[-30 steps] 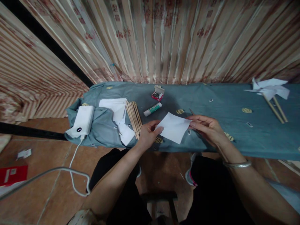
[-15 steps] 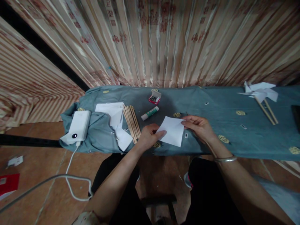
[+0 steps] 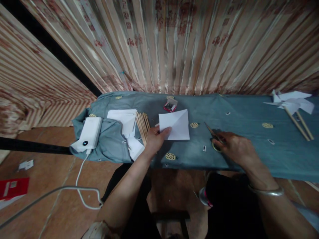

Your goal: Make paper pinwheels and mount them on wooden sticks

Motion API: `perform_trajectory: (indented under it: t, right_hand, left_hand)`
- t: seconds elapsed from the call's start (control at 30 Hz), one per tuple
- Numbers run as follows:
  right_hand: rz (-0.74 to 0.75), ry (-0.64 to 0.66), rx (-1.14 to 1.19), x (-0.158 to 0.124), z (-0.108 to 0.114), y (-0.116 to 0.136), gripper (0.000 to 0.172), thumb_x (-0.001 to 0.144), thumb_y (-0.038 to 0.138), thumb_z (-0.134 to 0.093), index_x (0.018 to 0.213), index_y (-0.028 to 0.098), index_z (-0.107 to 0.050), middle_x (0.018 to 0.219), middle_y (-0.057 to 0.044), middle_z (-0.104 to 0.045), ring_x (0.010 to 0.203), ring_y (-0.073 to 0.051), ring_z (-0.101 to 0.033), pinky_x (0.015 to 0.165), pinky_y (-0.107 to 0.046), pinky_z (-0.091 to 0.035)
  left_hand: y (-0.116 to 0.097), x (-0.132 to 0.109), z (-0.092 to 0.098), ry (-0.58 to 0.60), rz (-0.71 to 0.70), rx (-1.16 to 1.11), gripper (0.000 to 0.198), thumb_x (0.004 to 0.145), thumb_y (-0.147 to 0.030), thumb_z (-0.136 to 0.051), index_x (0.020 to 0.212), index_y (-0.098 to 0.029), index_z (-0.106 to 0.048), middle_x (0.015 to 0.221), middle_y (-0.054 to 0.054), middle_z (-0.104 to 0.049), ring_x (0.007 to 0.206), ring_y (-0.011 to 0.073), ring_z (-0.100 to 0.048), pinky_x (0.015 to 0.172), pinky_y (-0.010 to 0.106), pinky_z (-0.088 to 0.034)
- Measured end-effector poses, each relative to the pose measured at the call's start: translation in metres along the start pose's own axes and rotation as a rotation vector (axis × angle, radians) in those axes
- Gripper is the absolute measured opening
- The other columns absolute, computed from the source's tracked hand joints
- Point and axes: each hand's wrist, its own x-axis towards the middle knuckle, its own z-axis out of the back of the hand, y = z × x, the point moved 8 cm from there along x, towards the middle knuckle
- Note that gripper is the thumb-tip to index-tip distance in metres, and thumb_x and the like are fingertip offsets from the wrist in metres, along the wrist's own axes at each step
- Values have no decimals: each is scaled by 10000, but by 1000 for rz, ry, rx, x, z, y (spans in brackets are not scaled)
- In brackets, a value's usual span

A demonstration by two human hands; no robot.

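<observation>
A square sheet of white paper [image 3: 177, 124] with faint creases is pinched by its left side in my left hand [image 3: 156, 138], thumb on top, held just above the cloth. Over to the right, my right hand [image 3: 233, 146] is closed around the handles of a pair of scissors [image 3: 209, 129], whose blades point away and to the left. Behind the sheet, most of the glue stick is hidden. Left of my left hand lie several wooden sticks [image 3: 142, 126] side by side, next to a stack of white paper [image 3: 122, 118].
A small open red-and-white box [image 3: 170, 105] of tiny dark pieces stands behind the sheet. White paper pinwheels [image 3: 295, 101] on sticks lie at the far right. On the left, a white power bank [image 3: 91, 132] has a cable [image 3: 79, 172] hanging off the cloth-covered table [image 3: 236, 109].
My right hand has let go of the paper, moved right and taken hold of the scissors. My left hand has raised and turned the sheet. The view has shifted slightly left.
</observation>
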Motion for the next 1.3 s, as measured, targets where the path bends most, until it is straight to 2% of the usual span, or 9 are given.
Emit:
perform_trajectory:
  t: [0.23, 0.4, 0.47, 0.53, 0.63, 0.77, 0.83, 1.03, 1.3]
  right_hand:
    - [9, 54, -88, -7, -7, -1, 333, 909, 361, -513, 1124, 154, -661, 961, -159, -743, 713, -295, -698, 573, -360, -457]
    - [-56, 85, 3, -7, -12, -13, 313, 849, 360, -589, 1086, 192, -706, 675, -119, -714, 577, -296, -667, 517, -359, -412]
    - [-116, 70, 225, -6, -9, -17, 270, 791, 377, -651, 997, 225, -736, 676, -93, -719, 585, -279, -668, 509, -344, -421]
    - [-201, 91, 631, -5, -11, -16, 284, 710, 427, -720, 919, 236, -743, 766, -76, -749, 644, -263, -686, 491, -315, -444]
    - [-334, 234, 1237, -7, -22, 1, 428, 606, 472, -815, 950, 231, -735, 858, -66, -763, 691, -222, -691, 429, -244, -431]
    - [-451, 370, 1607, -16, -32, 30, 530, 554, 438, -884, 1019, 238, -729, 911, -65, -754, 667, -160, -670, 456, -206, -456]
    - [-428, 419, 1660, -19, -34, 43, 553, 577, 471, -874, 1049, 225, -726, 896, -71, -739, 663, -153, -651, 486, -217, -477]
    - [-64, 589, 1575, -27, -22, 72, 626, 680, 634, -747, 1105, 174, -725, 806, -77, -675, 647, -155, -558, 486, -241, -438]
    - [-44, 650, 1436, -28, -19, 79, 627, 619, 592, -809, 1042, 131, -759, 720, -54, -630, 590, -126, -517, 492, -246, -413]
  left_hand:
    - [-1, 4, -3, 12, -16, -35, 386, 629, -434, -804, 880, -143, -775, 842, 66, -754, 734, 173, -651, 691, 298, -520]
    - [-4, 5, -2, -10, -19, -33, 374, 624, -424, -813, 863, -139, -774, 842, 67, -757, 756, 185, -665, 697, 316, -539]
    - [-5, 6, -1, -18, -18, -41, 363, 618, -419, -819, 845, -140, -774, 839, 69, -757, 754, 185, -666, 695, 317, -540]
    - [-5, 7, 0, -22, -21, -57, 340, 614, -407, -823, 823, -143, -773, 825, 63, -755, 735, 174, -662, 686, 308, -535]
    - [-7, 10, 2, -36, -35, -69, 294, 611, -389, -821, 779, -153, -770, 784, 46, -748, 691, 148, -644, 656, 284, -520]
    - [-10, 12, 7, -67, -50, -74, 266, 610, -386, -813, 760, -171, -767, 769, 37, -750, 676, 143, -635, 625, 273, -507]
    - [-12, 12, 8, -70, -54, -77, 254, 612, -377, -810, 759, -174, -764, 780, 37, -754, 685, 143, -638, 638, 274, -508]
    - [-13, 12, 10, -50, -49, -43, 245, 644, -383, -795, 756, -168, -757, 769, 28, -747, 691, 141, -635, 659, 277, -504]
    - [0, 13, 0, 48, 14, -25, 228, 632, -342, -802, 715, -140, -738, 677, 22, -690, 600, 122, -589, 557, 246, -443]
